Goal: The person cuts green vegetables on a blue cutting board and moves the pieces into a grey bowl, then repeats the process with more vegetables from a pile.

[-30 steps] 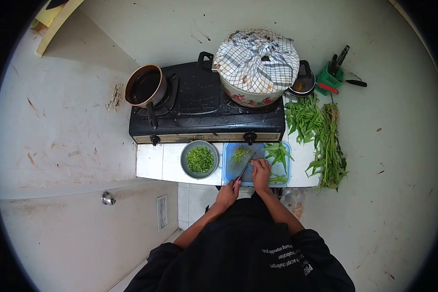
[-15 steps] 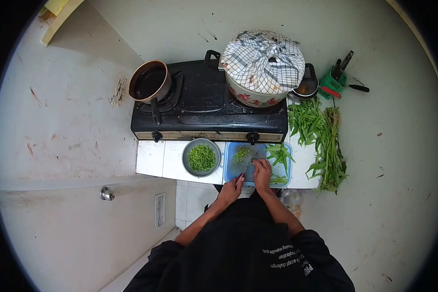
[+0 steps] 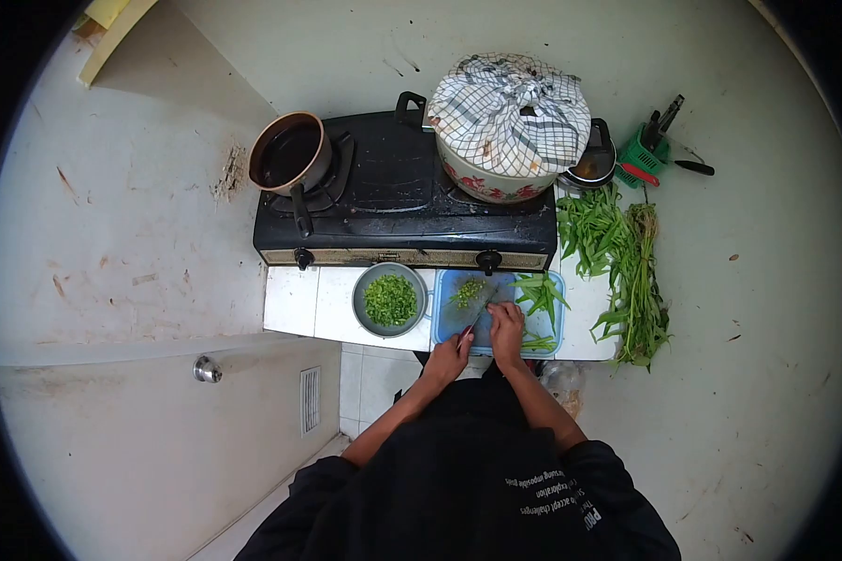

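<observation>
Over a blue plastic tray (image 3: pixel 447 325) at the counter's front, my left hand (image 3: pixel 447 360) is closed around a knife (image 3: pixel 471 328) with a reddish handle. The blade points away from me, towards the right hand's fingertips. My right hand (image 3: pixel 506 332) is closed with its fingers bent down against the tray; what they pinch is hidden. Small chopped green pieces (image 3: pixel 467 293) lie left of the blade. Leafy greens (image 3: pixel 539 295) and cut green stems (image 3: pixel 537 343) rest at the tray's right side. A grey bowl (image 3: pixel 359 323) holding chopped greens (image 3: pixel 390 300) stands left of the tray.
Behind the tray is a black gas stove (image 3: pixel 393 224) with a saucepan (image 3: pixel 295 150) and a large cloth-covered pot (image 3: pixel 496 178). A bunch of leafy stems (image 3: pixel 636 290) lies on the right. A green basket (image 3: pixel 642 154) holds knives. A door (image 3: pixel 159 421) stands at left.
The view has shifted very slightly. Both hands stay over the tray, with the knife still in the left hand and its blade angled a little more towards the right fingertips.
</observation>
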Motion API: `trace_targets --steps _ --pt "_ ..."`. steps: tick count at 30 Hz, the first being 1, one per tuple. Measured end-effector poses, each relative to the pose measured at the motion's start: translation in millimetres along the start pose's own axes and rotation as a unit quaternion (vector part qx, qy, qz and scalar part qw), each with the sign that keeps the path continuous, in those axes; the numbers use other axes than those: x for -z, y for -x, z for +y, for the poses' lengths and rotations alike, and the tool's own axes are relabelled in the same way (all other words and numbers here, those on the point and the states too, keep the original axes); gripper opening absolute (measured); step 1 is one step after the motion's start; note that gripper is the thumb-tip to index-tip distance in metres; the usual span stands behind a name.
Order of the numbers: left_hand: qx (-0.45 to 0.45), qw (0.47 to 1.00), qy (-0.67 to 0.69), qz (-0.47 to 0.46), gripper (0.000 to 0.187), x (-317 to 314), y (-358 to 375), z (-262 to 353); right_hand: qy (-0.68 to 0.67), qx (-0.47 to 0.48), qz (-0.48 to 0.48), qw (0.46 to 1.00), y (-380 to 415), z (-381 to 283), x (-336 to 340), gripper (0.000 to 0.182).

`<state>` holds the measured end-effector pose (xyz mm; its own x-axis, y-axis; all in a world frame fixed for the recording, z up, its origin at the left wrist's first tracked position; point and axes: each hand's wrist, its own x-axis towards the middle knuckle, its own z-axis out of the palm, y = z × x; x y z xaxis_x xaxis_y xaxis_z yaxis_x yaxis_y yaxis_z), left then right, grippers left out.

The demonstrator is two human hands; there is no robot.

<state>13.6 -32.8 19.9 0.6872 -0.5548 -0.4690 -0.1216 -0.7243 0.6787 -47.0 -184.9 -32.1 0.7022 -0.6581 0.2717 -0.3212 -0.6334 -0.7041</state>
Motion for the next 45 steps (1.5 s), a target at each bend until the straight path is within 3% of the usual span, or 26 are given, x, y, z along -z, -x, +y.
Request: trace_targets --steps 8,20,45 --pt "0.013 0.999 -0.040 -0.007 0.052 8 20 -24 0.000 0.028 -0.003 1.000 -8 4 3 0.021" --pt "-0.015 1.000 0.006 0.008 0.054 1 10 -3 -0.029 0.019 -0.002 0.999 -10 8 3 0.014" --pt "-0.019 0.998 -0.046 0.031 0.049 1 -4 1 -0.026 0.008 -0.016 0.999 -10 8 3 0.014"
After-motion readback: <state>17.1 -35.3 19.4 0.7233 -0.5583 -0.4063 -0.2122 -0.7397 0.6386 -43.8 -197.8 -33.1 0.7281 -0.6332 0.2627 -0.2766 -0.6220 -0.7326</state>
